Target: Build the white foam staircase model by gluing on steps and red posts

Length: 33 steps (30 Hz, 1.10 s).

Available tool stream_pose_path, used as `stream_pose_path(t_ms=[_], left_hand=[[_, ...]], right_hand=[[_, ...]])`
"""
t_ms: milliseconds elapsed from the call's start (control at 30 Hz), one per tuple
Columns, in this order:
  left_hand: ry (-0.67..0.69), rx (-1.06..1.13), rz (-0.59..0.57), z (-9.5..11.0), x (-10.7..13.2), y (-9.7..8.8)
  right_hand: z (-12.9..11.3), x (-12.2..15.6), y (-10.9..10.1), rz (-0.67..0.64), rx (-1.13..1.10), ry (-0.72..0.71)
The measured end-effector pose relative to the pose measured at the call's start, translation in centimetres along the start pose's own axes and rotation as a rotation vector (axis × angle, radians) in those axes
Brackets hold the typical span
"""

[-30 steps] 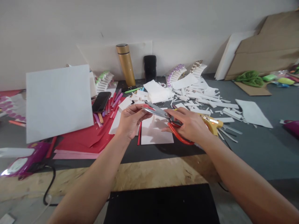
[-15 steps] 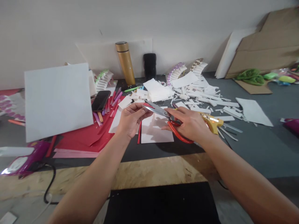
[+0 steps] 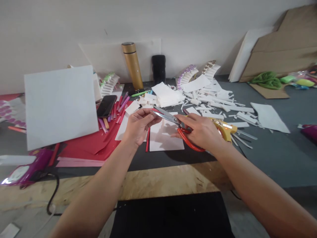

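My right hand (image 3: 201, 131) grips red-handled scissors (image 3: 184, 137) whose steel blades (image 3: 165, 116) point left toward my other hand. My left hand (image 3: 138, 125) pinches a small red piece (image 3: 156, 110) at the blade tips, fingers curled. Both hands hover above a white foam sheet (image 3: 165, 140) lying on the dark mat. A thin red strip (image 3: 148, 140) lies beside that sheet. A yellow glue gun (image 3: 224, 127) rests just behind my right hand.
A big white board (image 3: 59, 104) stands at left over red paper (image 3: 91, 145). A phone (image 3: 107, 105), pens, a gold flask (image 3: 131, 66) and a black object (image 3: 158, 69) sit behind. White foam scraps (image 3: 213, 102) spread right. A purple glue gun (image 3: 27, 167) with cable lies near left.
The view has drifted slightly; my hands stay in nearly the same pose, the scissors still at the red piece.
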<state>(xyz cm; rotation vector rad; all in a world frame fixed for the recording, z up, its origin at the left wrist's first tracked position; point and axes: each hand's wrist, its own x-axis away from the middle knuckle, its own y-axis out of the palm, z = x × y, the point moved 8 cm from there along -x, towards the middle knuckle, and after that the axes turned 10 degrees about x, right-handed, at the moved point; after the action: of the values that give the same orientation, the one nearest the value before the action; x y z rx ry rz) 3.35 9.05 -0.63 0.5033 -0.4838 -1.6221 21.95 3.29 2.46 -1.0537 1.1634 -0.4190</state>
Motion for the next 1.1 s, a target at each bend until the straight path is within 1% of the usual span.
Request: stream_pose_path(t_ms=[233, 433, 967, 1100], left_hand=[[0.005, 0.011, -0.009, -0.07, -0.07, -0.13], [-0.008, 0.005, 0.005, -0.21, -0.06, -0.25], [-0.021, 0.003, -0.025, -0.26, -0.23, -0.34], [-0.023, 0.002, -0.039, -0.35, -0.31, -0.38]], right_hand=[[-0.01, -0.01, 0.18, -0.014, 0.018, 0.017], [-0.15, 0.03, 0.00, -0.024, 0.033, 0.015], [-0.36, -0.07, 0.10, -0.072, 0.120, 0.005], [-0.40, -0.08, 0.03, -0.061, 0.146, -0.006]])
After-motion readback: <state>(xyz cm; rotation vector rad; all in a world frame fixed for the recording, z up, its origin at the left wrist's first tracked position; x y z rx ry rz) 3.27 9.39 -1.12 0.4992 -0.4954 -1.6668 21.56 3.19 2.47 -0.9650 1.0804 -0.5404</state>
